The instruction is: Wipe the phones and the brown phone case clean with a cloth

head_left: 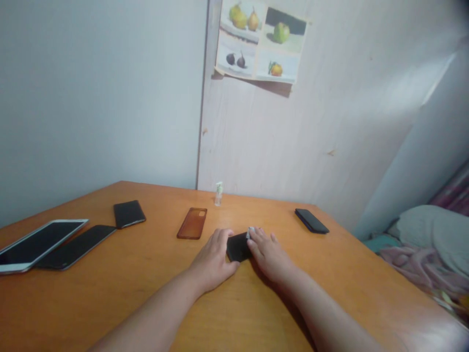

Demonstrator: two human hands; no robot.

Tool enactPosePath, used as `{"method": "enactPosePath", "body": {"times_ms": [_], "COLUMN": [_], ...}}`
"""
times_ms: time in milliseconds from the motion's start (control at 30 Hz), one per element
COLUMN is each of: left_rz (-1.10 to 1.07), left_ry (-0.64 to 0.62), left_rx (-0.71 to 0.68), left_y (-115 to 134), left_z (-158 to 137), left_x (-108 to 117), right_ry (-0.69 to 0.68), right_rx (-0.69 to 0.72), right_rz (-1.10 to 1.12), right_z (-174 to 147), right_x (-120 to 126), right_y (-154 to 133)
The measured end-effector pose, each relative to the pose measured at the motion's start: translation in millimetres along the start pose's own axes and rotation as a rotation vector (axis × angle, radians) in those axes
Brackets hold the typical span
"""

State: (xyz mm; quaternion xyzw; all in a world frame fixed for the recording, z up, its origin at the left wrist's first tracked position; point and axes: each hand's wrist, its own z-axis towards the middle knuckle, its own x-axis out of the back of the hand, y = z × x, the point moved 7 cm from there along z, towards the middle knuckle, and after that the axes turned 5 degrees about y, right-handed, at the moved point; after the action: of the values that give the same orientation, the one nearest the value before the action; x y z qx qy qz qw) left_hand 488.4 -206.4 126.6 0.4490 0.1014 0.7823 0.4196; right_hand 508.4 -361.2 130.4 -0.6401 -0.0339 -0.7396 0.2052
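Observation:
A black smartphone point(237, 247) lies in the middle of the wooden table, between my two hands. My left hand point(215, 259) grips its left edge, with the thumb at the near side and the fingers at the far side. Over the phone's right end rests my right hand point(270, 255), its fingers close together and pressing down. A small bit of white cloth or tissue point(250, 231) shows at those fingertips; most of it is hidden under the hand. Just beyond my left hand lies a clear brown phone case point(192, 224).
A small clear pump bottle point(219, 195) stands at the table's back edge. On the left are a white-framed tablet point(44, 243), a long black flat item point(76, 248) and a black flat case point(129, 214). A black wallet-like item point(311, 221) lies right. Bedding point(432, 239) is beyond the table's right edge.

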Motion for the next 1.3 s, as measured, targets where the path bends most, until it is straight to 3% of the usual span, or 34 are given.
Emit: {"method": "enactPosePath", "body": {"times_ms": [67, 100, 267, 333, 433, 500, 567, 700, 767, 867, 933, 1000, 1100, 1167, 1233, 1300], "left_rz": [0.008, 0.006, -0.022, -0.016, 0.007, 0.013, 0.004, -0.027, -0.027, -0.001, 0.007, 0.000, -0.024, -0.036, -0.030, -0.017], "left_ry": [-0.009, -0.011, 0.006, -0.001, -0.009, 0.000, 0.009, 0.007, 0.010, 0.004, -0.005, -0.009, 0.001, 0.004, -0.002, -0.011], "left_rx": [0.005, 0.002, -0.028, -0.022, -0.011, -0.014, -0.021, -0.015, -0.014, -0.006, 0.001, 0.004, 0.010, 0.015, 0.016, 0.017], "left_y": [-1, -2, -5, -6, -7, -7, -7, -6, -5, -5, -8, -11, -15, -16, -15, -13], "left_z": [0, 0, -1, -1, 0, 0, 0, 1, 2, 2, 1, 1, 1, 1, 1, 1], "left_x": [-1, -1, -3, -4, -5, -4, -4, -3, -2, -2, -4, -6, -8, -8, -7, -6], "right_ry": [0.033, 0.031, -0.076, -0.059, 0.021, 0.045, 0.029, -0.063, -0.070, -0.010, 0.022, 0.008, -0.078, -0.113, -0.095, -0.045], "right_rx": [-0.091, -0.061, 0.368, 0.321, 0.031, -0.065, 0.021, 0.334, 0.291, 0.005, -0.109, -0.039, 0.251, 0.340, 0.248, 0.040], "right_rz": [-0.026, -0.019, 0.129, 0.108, -0.002, -0.046, -0.034, 0.081, 0.077, -0.023, -0.071, -0.058, 0.047, 0.087, 0.047, -0.041], "right_z": [2, 1, -18, -12, 5, 7, 0, -19, -16, -2, 0, -6, -25, -33, -28, -18], "right_x": [0, 0, -4, -4, -4, -3, -4, -4, -4, -2, 0, -1, -2, -2, 0, 2], "right_y": [12, 9, -49, -44, -5, 9, -2, -44, -38, 3, 19, 8, -35, -48, -35, -6]}}
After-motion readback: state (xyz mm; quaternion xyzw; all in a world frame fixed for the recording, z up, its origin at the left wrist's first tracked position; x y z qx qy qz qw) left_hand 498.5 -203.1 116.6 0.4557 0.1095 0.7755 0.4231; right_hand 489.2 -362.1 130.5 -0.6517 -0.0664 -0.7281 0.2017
